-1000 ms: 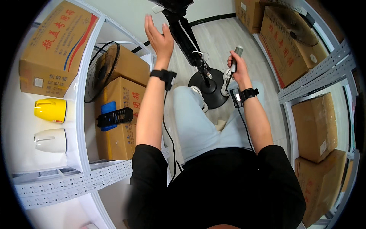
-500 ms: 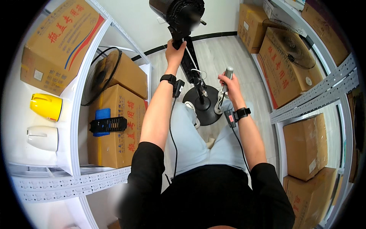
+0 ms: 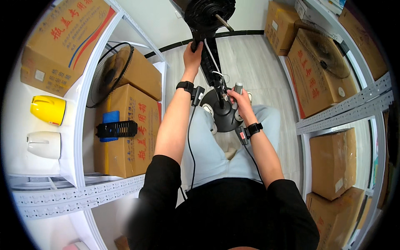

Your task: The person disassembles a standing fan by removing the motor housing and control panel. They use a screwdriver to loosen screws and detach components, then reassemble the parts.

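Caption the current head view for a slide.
Left hand grasping a black pedestal stand, right hand holding a grey-handled tool, between shelves bearing cardboard boxes.

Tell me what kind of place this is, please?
It looks like a storeroom, though I can't be sure. White metal shelves stand on both sides, big cardboard boxes sit on them, and a round wire fan guard stands beside a box.

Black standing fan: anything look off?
Yes: its round black motor head shows a bare metal shaft with no blade or front grille, and a thin white cable runs exposed along the black post.
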`<state>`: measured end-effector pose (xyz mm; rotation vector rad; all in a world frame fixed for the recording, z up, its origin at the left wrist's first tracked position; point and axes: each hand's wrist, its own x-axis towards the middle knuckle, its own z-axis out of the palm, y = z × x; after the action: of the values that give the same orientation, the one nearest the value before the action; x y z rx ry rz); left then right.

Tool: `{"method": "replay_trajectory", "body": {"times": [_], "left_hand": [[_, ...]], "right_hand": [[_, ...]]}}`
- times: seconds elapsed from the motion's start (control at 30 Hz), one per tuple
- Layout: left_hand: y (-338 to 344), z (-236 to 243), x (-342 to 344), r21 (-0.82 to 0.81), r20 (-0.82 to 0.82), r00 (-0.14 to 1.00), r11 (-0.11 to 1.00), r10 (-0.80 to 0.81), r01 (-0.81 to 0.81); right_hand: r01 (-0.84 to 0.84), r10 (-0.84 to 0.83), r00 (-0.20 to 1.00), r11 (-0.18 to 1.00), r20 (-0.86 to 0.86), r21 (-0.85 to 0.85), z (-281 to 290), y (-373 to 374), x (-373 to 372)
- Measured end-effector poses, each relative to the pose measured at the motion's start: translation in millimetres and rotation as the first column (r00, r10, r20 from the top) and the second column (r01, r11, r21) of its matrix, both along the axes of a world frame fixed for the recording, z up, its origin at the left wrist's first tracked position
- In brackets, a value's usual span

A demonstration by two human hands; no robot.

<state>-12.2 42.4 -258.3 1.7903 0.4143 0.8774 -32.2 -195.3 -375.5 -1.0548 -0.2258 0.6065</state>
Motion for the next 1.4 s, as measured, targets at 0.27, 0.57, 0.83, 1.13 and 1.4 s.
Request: {"method": "replay_trajectory", "body": {"times": [0.27, 0.57, 0.83, 1.13, 1.4], "left_hand": [[7, -5, 0, -0.063, 0.126, 0.971, 0.975, -0.205, 0.214], [-3, 3, 5, -0.178, 0.112, 0.919, 0.902, -0.379, 0.394], [-4, -8, 23, -0.176, 0.163, 0.908, 0.894, -0.386, 0.411], [5, -41, -20, -0.229, 0.062, 0.923, 0.895, -0.379, 0.383], [49, -102, -170, -0.768, -0.018, 0.946, 0.61, -0.323, 0.194]], "right_hand": [[0.054, -0.053, 0.998, 0.998, 0.016, -0.039, 15, -18, 1], [0.135, -0.136, 0.991, 0.99, -0.011, -0.047, 12, -39, 8], [0.134, -0.137, 0.988, 0.99, -0.072, -0.041, 6, -29, 3], [0.098, -0.1, 0.988, 0.995, -0.119, -0.024, -5, -14, 3], [0.031, -0.018, 0.988, 0.996, -0.156, 0.079, -23, -7, -4]]}}
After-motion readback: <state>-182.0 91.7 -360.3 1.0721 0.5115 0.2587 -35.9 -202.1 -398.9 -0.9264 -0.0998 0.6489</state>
